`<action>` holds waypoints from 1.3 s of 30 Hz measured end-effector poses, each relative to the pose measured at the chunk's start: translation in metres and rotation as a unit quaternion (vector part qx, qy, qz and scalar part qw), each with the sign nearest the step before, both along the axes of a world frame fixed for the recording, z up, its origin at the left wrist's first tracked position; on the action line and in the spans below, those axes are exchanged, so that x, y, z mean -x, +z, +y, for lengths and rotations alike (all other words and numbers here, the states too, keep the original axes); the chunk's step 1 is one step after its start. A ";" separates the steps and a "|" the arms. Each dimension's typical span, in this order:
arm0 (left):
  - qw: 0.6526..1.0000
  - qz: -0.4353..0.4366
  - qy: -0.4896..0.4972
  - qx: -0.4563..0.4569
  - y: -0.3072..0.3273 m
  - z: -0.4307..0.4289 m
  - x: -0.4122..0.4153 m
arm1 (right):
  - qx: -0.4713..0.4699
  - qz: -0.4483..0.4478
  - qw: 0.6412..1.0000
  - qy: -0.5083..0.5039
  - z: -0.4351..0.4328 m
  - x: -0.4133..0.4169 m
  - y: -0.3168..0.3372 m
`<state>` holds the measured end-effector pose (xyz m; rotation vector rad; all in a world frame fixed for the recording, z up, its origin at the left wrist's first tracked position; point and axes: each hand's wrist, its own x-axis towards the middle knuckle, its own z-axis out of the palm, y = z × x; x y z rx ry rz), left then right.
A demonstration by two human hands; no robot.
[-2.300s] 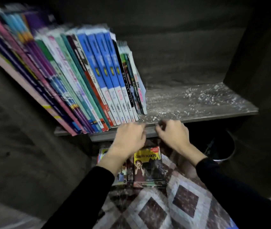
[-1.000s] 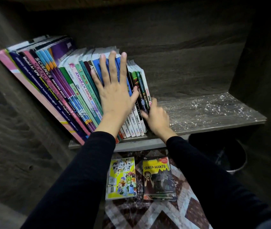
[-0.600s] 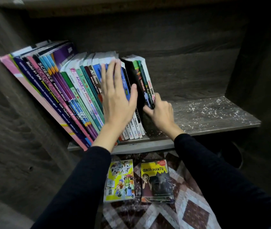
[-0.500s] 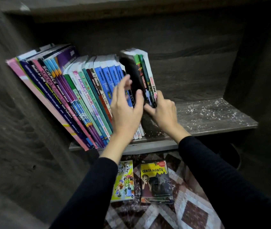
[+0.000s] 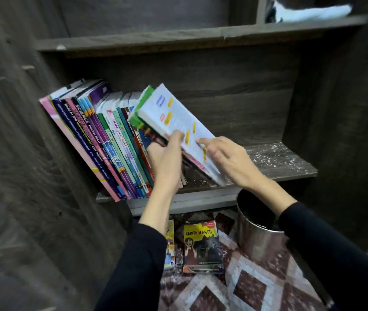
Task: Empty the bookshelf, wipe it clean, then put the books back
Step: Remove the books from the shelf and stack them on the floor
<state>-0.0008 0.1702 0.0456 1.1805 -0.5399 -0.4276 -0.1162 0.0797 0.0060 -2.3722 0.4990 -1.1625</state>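
Observation:
A dark wooden bookshelf holds a row of leaning books on the left of its lower shelf board. Both hands hold a small bundle of books, white cover on top, tilted out from the right end of the row. My left hand grips the bundle's near left corner, thumb on the cover. My right hand holds its right edge with fingers lying on the cover; the thumb is hidden. White specks of dust cover the bare right part of the board.
A shiny metal bin stands on the floor below the shelf's right half. Two small books, one yellow titled Cerita Hantu, lie on a patterned mat. An upper shelf board runs overhead.
My right hand separated the last few books from the row and both hands lifted and tilted them out toward the right. My left hand left the blue spines for the bundle.

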 end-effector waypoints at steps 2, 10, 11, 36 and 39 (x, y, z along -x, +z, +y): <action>0.998 0.047 -0.038 0.014 -0.007 0.010 0.001 | -0.043 0.025 0.999 -0.016 -0.005 0.005 0.003; 0.976 0.151 -0.156 -0.006 -0.053 0.025 0.001 | -0.295 0.104 0.948 -0.054 -0.006 0.030 -0.002; 0.974 0.159 -0.161 -0.020 -0.062 0.025 -0.001 | -0.322 0.099 0.941 -0.039 -0.006 0.035 -0.008; 0.882 0.190 -0.311 -0.299 -0.230 -0.001 -0.037 | -0.637 -0.094 0.761 -0.077 0.031 0.030 -0.210; 0.849 0.185 -0.353 -0.347 -0.253 0.001 -0.038 | -0.664 -0.084 0.737 -0.098 0.026 0.026 -0.228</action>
